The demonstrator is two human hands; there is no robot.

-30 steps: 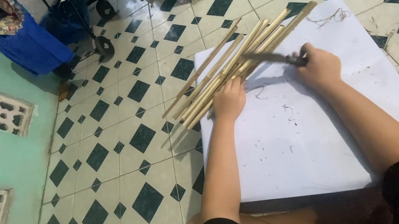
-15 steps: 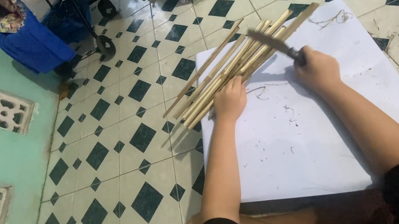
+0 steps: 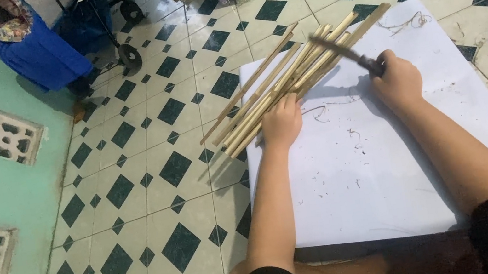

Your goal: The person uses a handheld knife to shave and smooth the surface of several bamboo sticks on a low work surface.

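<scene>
Head view — hands (image 3: 341,101) on sticks (image 3: 287,83)

Left hand (image 3: 282,122): palm down, fingers (image 3: 285,103) curled forward and pressing flat, forearm straight, running back to a black sleeve. Right hand (image 3: 398,78): closed in a fist, knuckles up, thumb side toward the left hand, forearm angled back to the right. Hands near each other, not touching.
</scene>
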